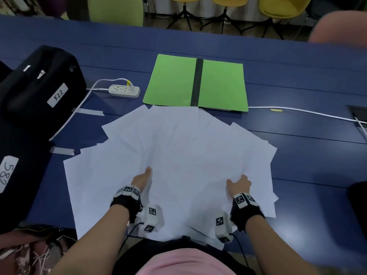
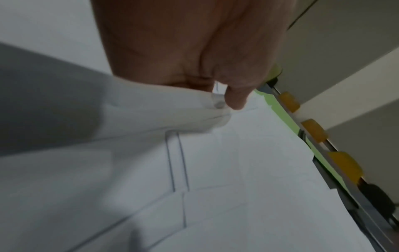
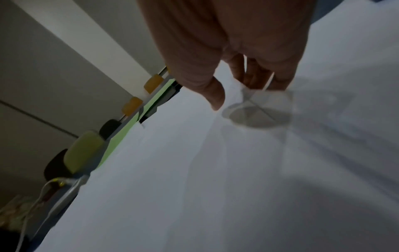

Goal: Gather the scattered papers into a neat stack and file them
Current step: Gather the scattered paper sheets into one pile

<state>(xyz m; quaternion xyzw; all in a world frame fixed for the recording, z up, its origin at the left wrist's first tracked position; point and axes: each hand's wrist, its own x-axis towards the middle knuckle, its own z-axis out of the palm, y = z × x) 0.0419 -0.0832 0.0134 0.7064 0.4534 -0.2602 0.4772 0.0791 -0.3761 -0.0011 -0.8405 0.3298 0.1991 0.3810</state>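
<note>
Several white papers lie fanned out and overlapping on the blue table in front of me. Just beyond them a green folder with a black spine lies open and flat. My left hand is at the fan's near left, thumb on top and fingers hidden under the sheets. In the left wrist view the left hand pinches a lifted fold of the papers. My right hand is at the near right. In the right wrist view the right hand has its fingers curled into the papers, with sheet edges between them.
Two black cases with numbered labels stand at the left. A white power strip and its cable lie left of the folder. Another white cable runs off to the right. Chairs stand beyond the table's far edge.
</note>
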